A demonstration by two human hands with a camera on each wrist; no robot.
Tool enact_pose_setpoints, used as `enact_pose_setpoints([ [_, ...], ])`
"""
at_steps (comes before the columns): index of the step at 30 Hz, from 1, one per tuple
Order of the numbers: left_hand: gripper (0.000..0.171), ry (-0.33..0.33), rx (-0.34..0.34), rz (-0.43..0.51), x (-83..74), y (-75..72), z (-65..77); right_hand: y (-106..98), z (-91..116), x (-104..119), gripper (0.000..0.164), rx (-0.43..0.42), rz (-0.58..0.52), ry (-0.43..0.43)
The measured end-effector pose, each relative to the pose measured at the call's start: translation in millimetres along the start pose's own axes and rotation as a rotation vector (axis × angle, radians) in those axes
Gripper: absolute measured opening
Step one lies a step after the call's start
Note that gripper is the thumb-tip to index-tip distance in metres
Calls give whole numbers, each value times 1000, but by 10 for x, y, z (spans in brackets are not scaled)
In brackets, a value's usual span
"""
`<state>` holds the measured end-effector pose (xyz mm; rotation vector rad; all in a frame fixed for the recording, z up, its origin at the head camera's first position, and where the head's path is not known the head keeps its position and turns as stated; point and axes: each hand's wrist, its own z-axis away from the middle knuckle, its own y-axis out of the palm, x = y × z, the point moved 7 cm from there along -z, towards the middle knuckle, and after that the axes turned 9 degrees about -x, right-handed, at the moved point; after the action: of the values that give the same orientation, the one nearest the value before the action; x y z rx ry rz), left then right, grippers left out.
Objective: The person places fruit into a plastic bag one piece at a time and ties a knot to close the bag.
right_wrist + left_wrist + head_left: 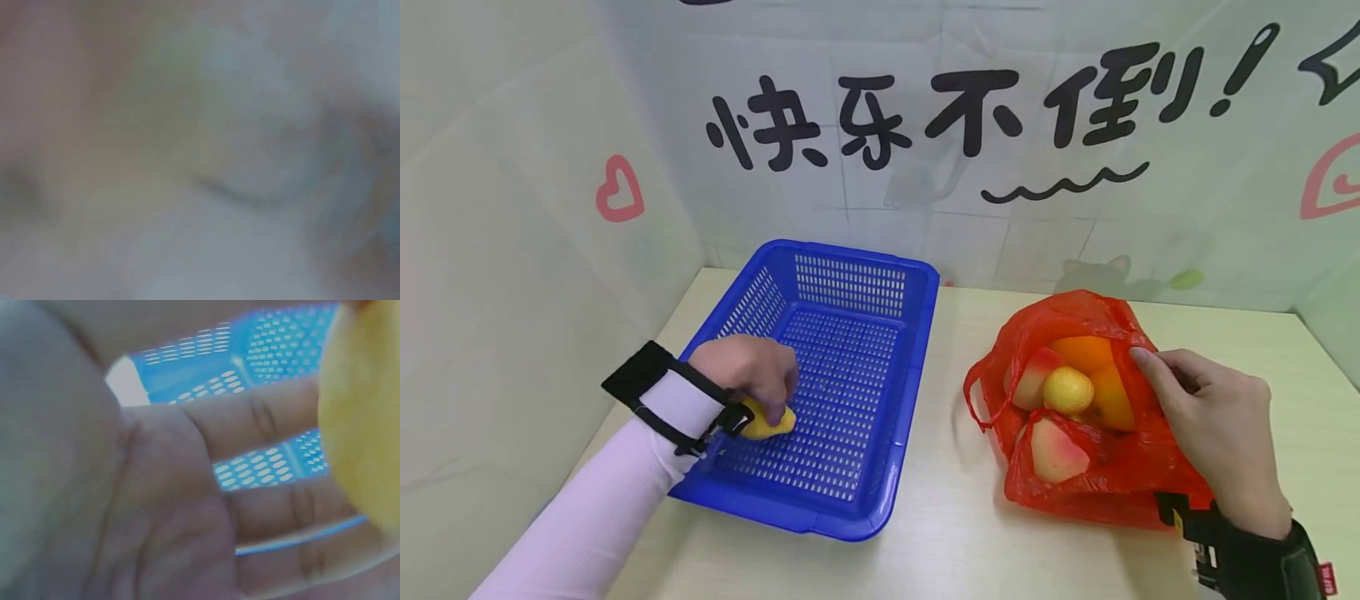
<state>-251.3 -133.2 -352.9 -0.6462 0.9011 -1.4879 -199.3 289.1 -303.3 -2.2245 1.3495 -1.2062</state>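
Observation:
In the head view my left hand [748,367] reaches down into the left side of a blue plastic basket [916,333]. Its fingers grip a yellow lemon [769,423], low over the basket floor; the left wrist view has the lemon [365,419] large at the right edge, against the fingers. On the right, my right hand [1217,417] pinches the rim of a red plastic bag [1090,504] between thumb and fingers. Through the bag's mouth show a yellow lemon [1067,391], oranges [1082,352] and pinkish peaches [1058,450]. The right wrist view is blurred.
Basket and bag stand side by side on a pale wooden table [955,467], with a strip of tabletop between them. Behind them hangs a light printed backdrop [895,200] with black lettering. A handle loop [976,392] of the bag sticks out to its left.

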Motion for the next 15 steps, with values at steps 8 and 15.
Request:
enact_pose_setpoints([
  [8,15,101,-181,3,-177,-268,1,0,6,-3,20,5,1,7],
  [15,19,200,-314,6,-447,-442,17,0,5,-5,21,9,5,13],
])
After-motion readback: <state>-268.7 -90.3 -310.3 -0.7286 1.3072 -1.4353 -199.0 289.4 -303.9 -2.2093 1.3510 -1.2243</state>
